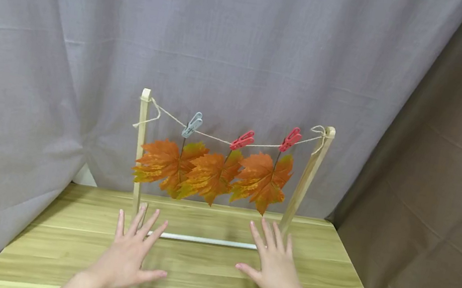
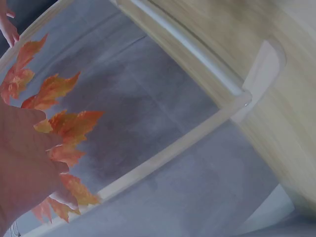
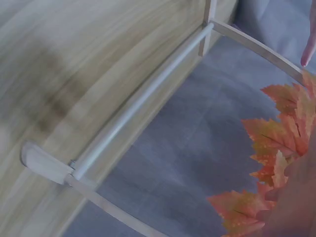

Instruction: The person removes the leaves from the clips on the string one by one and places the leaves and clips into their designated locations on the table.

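Three orange maple leaves hang by their stems from a string (image 1: pixel 214 137) tied between two wooden posts. A pale blue clothespin (image 1: pixel 192 125) clips the left leaf (image 1: pixel 166 164). Red clothespins clip the middle leaf (image 1: pixel 213 174) and the right leaf (image 1: pixel 262 179). In the head view my left hand (image 1: pixel 125 253) is spread, palm down, in front of the left post (image 1: pixel 140 145). My right hand (image 1: pixel 275 267) is spread likewise near the right post (image 1: pixel 309 176). Neither hand holds anything. In both wrist views the hand partly covers the leaves.
A white rod (image 1: pixel 204 240) joins the posts low down. The frame's wooden foot (image 2: pixel 264 74) rests on the wood-grain table (image 1: pixel 200 280). Grey curtain (image 1: pixel 249 31) hangs behind, and a darker brownish cloth (image 1: pixel 440 197) is at the right.
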Demonstrator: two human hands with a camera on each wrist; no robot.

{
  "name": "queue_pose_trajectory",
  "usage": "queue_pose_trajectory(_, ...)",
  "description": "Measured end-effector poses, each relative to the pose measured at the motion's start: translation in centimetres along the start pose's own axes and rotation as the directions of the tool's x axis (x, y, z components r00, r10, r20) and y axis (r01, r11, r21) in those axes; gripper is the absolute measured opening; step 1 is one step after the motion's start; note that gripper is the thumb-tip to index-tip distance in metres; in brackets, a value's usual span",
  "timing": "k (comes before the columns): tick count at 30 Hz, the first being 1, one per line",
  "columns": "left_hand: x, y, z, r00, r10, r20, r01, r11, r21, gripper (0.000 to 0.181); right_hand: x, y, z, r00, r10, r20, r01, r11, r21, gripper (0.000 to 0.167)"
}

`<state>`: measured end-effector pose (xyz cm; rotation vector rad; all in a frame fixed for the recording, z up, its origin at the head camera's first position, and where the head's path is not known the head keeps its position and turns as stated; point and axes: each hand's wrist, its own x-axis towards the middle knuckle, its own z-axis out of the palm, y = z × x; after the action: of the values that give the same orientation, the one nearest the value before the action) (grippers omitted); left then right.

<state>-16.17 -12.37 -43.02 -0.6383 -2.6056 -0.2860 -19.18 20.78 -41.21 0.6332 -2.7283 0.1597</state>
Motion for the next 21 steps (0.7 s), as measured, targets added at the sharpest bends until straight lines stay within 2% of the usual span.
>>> queue_pose_trajectory(4,0.8,-0.4,-0.8,0.999,-0.033,0.038,0.034,0.999,-0.018,0.095,0.9,-0.1,-0.7,0.998,-0.031,-0.054,0.032,0.999,0.013,0.091)
queue_pose_trajectory(7,1.7,-0.6,-1.6,0.998,-0.051,0.031,0.052,0.998,-0.03,0.095,1.8,-0.3,-1.5,0.996,-0.045,-0.081,0.048,0.998,0.038,0.091)
queue_pose_trajectory(13,3.9,-1.3,-3.3,0.994,-0.067,-0.082,0.061,0.995,-0.073,0.096,3.8,-1.1,-4.0,0.996,-0.03,-0.079,0.041,0.988,0.147,0.09)
queue_pose_trajectory(17,5.4,-1.5,-4.7,0.99,-0.102,-0.093,0.093,0.991,-0.095,0.095,5.3,-1.7,-6.0,0.996,-0.014,-0.088,0.037,0.964,0.262,0.085)
queue_pose_trajectory(21,6.9,-1.5,-6.0,0.989,-0.123,-0.082,0.113,0.988,-0.109,0.093,6.6,-2.3,-7.9,0.996,0.007,-0.084,0.027,0.922,0.387,0.078)
